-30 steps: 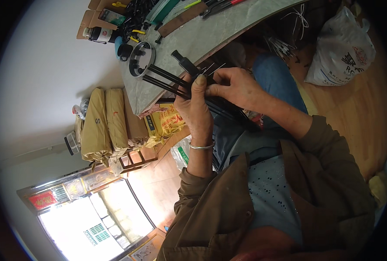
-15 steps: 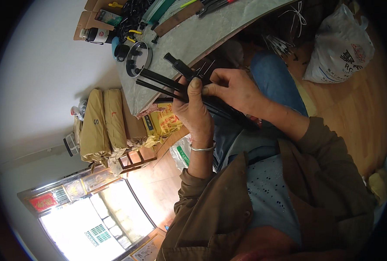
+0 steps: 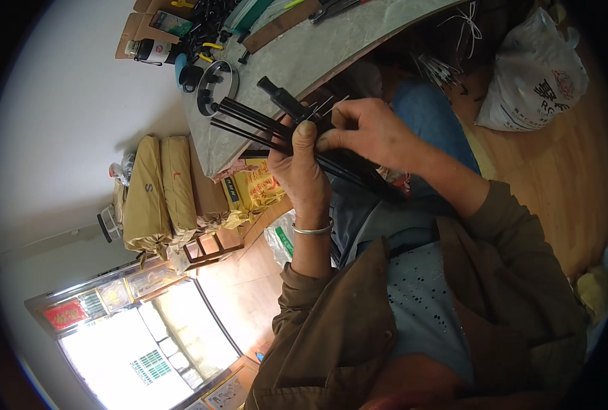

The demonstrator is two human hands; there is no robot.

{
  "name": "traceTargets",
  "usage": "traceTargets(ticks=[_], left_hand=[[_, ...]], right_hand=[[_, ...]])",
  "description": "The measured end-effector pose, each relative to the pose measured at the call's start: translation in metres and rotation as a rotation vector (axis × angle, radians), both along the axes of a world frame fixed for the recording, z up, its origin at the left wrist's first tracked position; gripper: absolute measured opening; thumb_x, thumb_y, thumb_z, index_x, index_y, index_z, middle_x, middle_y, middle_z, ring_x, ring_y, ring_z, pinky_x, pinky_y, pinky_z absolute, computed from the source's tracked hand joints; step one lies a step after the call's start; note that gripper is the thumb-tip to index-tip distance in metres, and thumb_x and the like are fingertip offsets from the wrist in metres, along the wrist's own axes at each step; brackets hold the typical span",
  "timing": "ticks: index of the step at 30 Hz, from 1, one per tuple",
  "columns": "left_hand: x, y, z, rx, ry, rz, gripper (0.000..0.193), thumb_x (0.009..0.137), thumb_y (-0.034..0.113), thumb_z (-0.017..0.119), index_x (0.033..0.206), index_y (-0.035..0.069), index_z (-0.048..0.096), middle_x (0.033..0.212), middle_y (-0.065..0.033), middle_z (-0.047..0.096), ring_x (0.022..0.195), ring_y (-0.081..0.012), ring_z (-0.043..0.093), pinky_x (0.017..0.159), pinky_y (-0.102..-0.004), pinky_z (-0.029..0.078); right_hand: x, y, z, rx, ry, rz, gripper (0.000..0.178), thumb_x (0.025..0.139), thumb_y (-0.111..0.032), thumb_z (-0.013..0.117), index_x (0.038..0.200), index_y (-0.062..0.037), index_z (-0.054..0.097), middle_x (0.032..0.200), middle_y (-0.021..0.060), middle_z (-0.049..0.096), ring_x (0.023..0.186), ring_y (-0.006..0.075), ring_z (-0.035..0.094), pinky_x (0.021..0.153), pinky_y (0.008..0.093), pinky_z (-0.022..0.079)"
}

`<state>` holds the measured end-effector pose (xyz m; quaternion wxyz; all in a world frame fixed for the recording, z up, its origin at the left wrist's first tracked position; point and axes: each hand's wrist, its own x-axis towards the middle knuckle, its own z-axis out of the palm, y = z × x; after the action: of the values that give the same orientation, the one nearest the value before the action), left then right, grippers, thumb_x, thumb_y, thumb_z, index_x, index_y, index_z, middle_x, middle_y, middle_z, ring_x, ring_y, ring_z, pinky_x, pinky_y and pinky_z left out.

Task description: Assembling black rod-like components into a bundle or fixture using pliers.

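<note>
My left hand, with a silver bangle on its wrist, is wrapped round a bundle of long black rods. Its thumb presses on top of the bundle. Several rod ends stick out to the upper left, and the other ends run down over my lap. A thick black stem with a flared tip points up and left above the thumb. Beside it my right hand has thumb and fingers pinched together against the bundle. Thin metal rods show near those fingers; what exactly the pinch holds is hidden.
A grey table carries a round dish with small black parts, a dark bottle and tools. White plastic bag lies on the wooden floor at right. Tan wrapped bundles stand by the wall.
The rod ends at upper left have fanned further apart, with more of them showing separately. My right hand has shifted slightly up while still pinching; my left hand keeps its hold.
</note>
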<state>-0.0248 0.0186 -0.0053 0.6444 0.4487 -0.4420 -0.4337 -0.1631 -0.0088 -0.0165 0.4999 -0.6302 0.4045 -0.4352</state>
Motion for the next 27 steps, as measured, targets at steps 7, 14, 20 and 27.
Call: traceTargets(ticks=[7,14,20,27], left_hand=[[0.004,-0.002,0.003,0.039,0.181,-0.123,0.029,0.085,0.011,0.069,0.109,-0.001,0.061,0.102,-0.0073,0.064,0.09,-0.0147,0.061,0.082,-0.027,0.049],[0.006,-0.005,0.003,0.074,0.186,-0.136,0.028,0.084,0.011,0.07,0.108,0.0,0.061,0.098,-0.0054,0.064,0.087,-0.0126,0.06,0.08,-0.0252,0.048],[0.001,-0.006,0.0,0.027,0.149,-0.054,0.026,0.085,0.011,0.069,0.107,0.0,0.061,0.095,-0.0039,0.064,0.084,-0.0104,0.058,0.076,-0.0231,0.047],[-0.002,-0.005,-0.001,0.01,0.143,-0.033,0.025,0.084,0.009,0.07,0.107,0.001,0.061,0.094,-0.004,0.064,0.083,-0.0105,0.059,0.075,-0.0228,0.048]], right_hand=[[-0.01,-0.018,-0.009,0.342,-0.147,0.283,0.03,0.077,-0.024,0.077,0.066,-0.0065,0.054,0.06,-0.0036,0.049,0.053,0.0044,0.045,0.046,0.0222,0.036],[-0.002,-0.012,-0.012,0.338,-0.237,0.217,0.035,0.075,-0.031,0.078,0.068,-0.0029,0.057,0.058,-0.0027,0.05,0.055,0.0057,0.044,0.049,0.0239,0.036],[0.005,-0.006,-0.017,0.146,-0.254,0.119,0.026,0.081,-0.022,0.073,0.069,-0.0063,0.056,0.061,-0.0039,0.05,0.055,0.0034,0.044,0.049,0.0209,0.036],[-0.001,-0.011,-0.015,0.285,-0.245,0.146,0.033,0.077,-0.028,0.078,0.068,-0.0027,0.06,0.056,-0.002,0.05,0.053,0.0051,0.042,0.047,0.0237,0.034]])
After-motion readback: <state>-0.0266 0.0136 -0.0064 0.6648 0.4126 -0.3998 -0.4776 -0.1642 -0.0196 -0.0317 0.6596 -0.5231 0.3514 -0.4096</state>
